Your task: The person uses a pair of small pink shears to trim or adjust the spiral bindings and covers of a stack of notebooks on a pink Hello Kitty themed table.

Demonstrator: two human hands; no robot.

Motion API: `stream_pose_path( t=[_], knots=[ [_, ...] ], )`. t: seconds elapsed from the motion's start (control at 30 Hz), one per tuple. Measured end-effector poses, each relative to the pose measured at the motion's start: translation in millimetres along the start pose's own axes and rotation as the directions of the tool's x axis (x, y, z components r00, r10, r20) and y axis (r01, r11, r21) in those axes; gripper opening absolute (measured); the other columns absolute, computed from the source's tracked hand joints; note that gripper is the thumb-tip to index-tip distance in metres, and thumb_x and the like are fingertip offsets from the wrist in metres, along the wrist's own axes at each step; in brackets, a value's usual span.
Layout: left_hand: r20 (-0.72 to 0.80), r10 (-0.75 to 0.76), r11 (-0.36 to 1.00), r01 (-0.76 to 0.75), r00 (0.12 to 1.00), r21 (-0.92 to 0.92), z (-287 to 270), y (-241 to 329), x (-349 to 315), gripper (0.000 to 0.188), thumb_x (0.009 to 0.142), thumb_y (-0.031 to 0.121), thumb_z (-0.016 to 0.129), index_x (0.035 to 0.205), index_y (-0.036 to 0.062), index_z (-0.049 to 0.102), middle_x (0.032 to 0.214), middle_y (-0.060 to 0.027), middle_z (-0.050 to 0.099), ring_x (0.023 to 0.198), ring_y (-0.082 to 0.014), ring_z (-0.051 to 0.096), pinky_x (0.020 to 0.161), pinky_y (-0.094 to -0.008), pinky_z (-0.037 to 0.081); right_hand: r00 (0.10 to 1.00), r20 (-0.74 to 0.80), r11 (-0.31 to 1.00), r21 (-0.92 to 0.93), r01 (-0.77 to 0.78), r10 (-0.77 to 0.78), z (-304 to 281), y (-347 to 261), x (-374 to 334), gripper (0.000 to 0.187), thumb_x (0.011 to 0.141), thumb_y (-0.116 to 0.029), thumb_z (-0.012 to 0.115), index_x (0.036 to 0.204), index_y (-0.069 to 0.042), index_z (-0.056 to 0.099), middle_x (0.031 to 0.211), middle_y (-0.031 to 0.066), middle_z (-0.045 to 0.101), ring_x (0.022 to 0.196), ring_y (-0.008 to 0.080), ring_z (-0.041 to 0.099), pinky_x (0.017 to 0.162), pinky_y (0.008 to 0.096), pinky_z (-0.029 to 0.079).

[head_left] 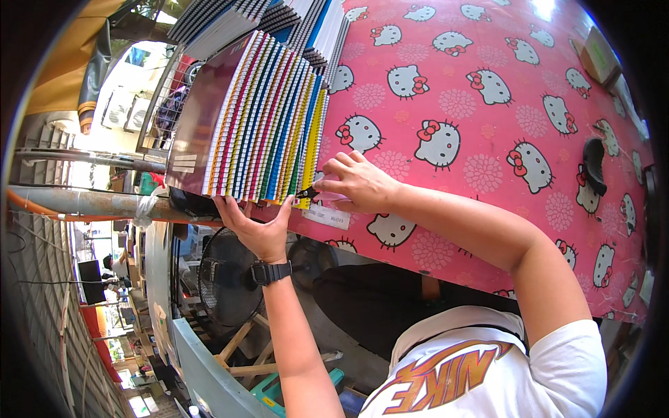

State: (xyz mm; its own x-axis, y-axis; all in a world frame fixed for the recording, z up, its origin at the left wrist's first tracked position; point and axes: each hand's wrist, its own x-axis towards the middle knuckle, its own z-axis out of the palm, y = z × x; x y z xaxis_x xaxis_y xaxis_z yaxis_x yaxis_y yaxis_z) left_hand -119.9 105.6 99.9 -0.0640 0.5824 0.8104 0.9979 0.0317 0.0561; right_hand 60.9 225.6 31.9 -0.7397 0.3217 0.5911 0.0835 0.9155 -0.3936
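A row of spiral-bound notebooks (195,132) leans in a fanned stack, its coil edges in many colours and a dark maroon cover at the left. At the near ends of the coils is my left hand (258,233), thumb and fingers spread wide and touching the notebooks. My right hand (359,184) is closed round a small black-tipped tool (306,193), its tip at the end of the yellow coil on the right. Fingers hide most of the tool, so its exact kind is unclear. Beneath my right hand, a white label (327,215) lies on the pink table covering.
More spiral notebooks (306,28) are piled behind the row. The pink cat-patterned table (481,167) extends to the right, with a black curved object (594,166) and a cardboard box (601,56) on it. A black fan (226,275) and a green stool (268,393) stand below the table's edge.
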Motion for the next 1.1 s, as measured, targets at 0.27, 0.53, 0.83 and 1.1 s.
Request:
stream_pose_path(
  t=[0.27,0.53,0.83,1.1],
  knots=[
    [-0.002,0.003,1.000,-0.003,1.000,0.018,0,-2,-1,0.113,0.051,0.027,0.092,0.137,0.0029,0.022,0.144,-0.0258,0.022,0.131,-0.0395,0.030,0.098,-0.0428,0.046,0.998,-0.061,1.000,0.006,0.025,-0.025,4,1,-2,0.043,0.074,-0.027,0.072,0.113,-0.020,0.058,0.109,0.0082,0.051,0.105,0.0249,0.047,0.088,0.0408,0.039],
    [-0.003,0.006,1.000,-0.006,1.000,0.014,0,-3,-1,0.114,0.051,0.028,0.092,0.138,0.0028,0.023,0.144,-0.0263,0.022,0.132,-0.0402,0.029,0.101,-0.0439,0.043,0.994,-0.091,0.997,-0.061,0.048,-0.053,5,1,-2,0.042,0.071,-0.030,0.072,0.110,-0.019,0.060,0.104,0.0043,0.049,0.103,0.0223,0.045,0.088,0.0381,0.038],
    [0.000,-0.010,1.000,0.010,1.000,-0.006,1,-1,-1,0.114,0.051,0.027,0.092,0.138,0.0023,0.023,0.144,-0.0254,0.022,0.132,-0.0388,0.029,0.094,-0.0411,0.050,0.997,-0.066,0.999,0.001,0.044,-0.044,4,2,-3,0.040,0.074,-0.027,0.071,0.110,-0.016,0.061,0.103,0.0066,0.052,0.102,0.0240,0.048,0.087,0.0384,0.041],
    [-0.001,0.024,0.999,-0.024,1.000,0.047,1,-5,-2,0.114,0.051,0.027,0.092,0.138,0.0019,0.023,0.144,-0.0262,0.023,0.132,-0.0402,0.029,0.103,-0.0440,0.040,0.636,0.698,0.440,0.482,-0.758,0.330,-32,5,35,0.046,0.087,-0.046,0.060,0.096,-0.002,0.069,0.078,0.0136,0.067,0.072,0.0224,0.064,0.070,0.0365,0.051]
  ],
)
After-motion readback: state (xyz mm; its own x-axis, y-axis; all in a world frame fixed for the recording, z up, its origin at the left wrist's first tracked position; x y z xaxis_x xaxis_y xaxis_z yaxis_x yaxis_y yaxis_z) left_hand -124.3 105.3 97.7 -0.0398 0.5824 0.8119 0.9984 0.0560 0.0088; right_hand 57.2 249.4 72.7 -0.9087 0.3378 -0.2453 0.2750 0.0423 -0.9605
